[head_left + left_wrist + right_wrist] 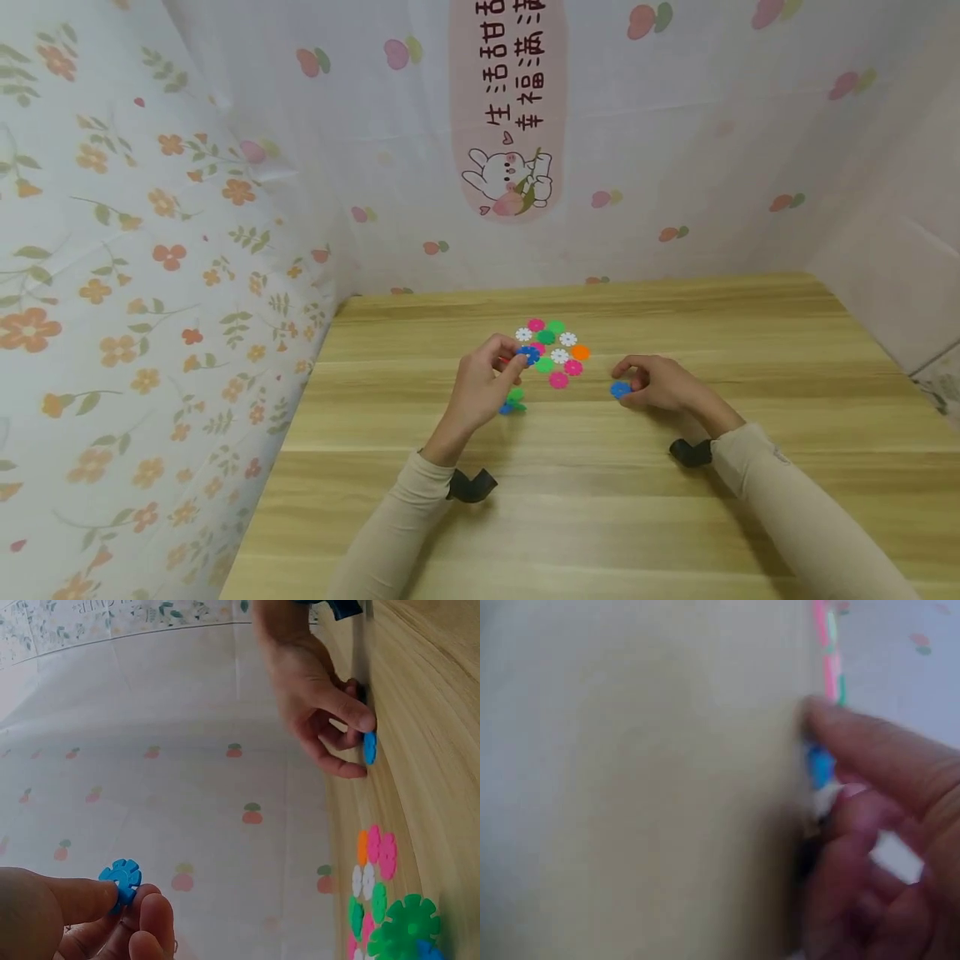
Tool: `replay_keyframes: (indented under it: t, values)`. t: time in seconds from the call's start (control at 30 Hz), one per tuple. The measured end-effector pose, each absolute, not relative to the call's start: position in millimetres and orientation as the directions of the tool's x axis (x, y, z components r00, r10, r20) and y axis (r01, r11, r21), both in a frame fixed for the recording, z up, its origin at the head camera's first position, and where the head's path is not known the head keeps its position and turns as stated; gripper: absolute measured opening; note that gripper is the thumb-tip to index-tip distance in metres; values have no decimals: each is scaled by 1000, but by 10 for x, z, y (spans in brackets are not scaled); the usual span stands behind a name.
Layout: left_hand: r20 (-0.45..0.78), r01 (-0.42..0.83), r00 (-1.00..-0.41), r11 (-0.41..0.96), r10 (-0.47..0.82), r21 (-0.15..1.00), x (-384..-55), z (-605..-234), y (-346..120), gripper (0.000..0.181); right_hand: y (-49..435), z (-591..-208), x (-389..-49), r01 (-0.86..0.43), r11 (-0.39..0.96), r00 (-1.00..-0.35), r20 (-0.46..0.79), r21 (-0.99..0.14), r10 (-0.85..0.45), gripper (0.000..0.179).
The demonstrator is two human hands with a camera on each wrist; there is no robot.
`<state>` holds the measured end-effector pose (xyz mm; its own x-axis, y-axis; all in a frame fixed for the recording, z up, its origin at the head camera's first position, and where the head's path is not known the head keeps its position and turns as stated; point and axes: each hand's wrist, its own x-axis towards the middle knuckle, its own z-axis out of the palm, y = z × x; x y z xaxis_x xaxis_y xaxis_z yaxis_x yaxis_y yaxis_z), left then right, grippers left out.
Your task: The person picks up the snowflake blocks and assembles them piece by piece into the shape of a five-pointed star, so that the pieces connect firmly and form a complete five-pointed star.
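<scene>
My left hand [486,379] pinches a blue notched plastic disc [121,883] between thumb and fingers, raised above the table. To the right, my right hand [663,385] is low at the tabletop, its thumb and curled fingers around another blue notched disc [620,389]. That disc lies flat, edge-on in the left wrist view, with the thumb tip at its rim. Below the left hand sits a small cluster of joined green and blue discs [513,402]. The right wrist view is blurred, and the fingers partly cover the blue disc [820,766] there.
Loose pink, white, green and orange discs [559,356] lie grouped between and beyond the hands on the wooden table [570,517]. Patterned cloth [360,150] hangs behind the table and on the left. A black wrist mount [471,486] sticks out from the left cuff.
</scene>
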<state>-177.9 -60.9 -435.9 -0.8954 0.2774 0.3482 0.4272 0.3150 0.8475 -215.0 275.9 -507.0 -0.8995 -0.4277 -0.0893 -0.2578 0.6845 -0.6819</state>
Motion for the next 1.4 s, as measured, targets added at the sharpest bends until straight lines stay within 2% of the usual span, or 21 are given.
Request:
replay_keyframes:
  t: [0.2, 0.5, 0.83, 0.97, 1.13, 1.23, 1.4]
  values:
    - [356, 429, -898, 334, 259, 839, -1780, -4358, -614, 7, 2888, -5195, -2106, -226, 627, -922, -44, -745, -385, 39]
    - [356, 439, -889, 314, 287, 842, -1770, -4323, -574, 8, 2808, -5202, -2085, -206, 636, -928, -57, -744, -367, 28]
    - [328, 416, -895, 303, 302, 857, -1745, -4286, -526, 8, 2687, -5251, -2037, -335, 711, -926, 75, -619, -371, 22]
    - [330, 422, -891, 301, 312, 855, -1731, -4273, -513, 9, 2599, -5112, -1984, -306, 623, -935, 105, -720, -338, 22]
    - [343, 435, -885, 294, 316, 851, -1716, -4260, -497, 8, 2317, -4627, -1866, -288, 420, -922, 132, -861, -363, 24]
    - [347, 437, -881, 271, 321, 858, -1698, -4248, -474, 8, 2145, -4362, -1804, -293, 325, -901, 146, -899, -409, 27]
    - [346, 443, -871, 252, 350, 860, -1649, -4227, -431, 10, 1978, -4204, -1760, -319, 306, -886, 169, -897, -431, 27]
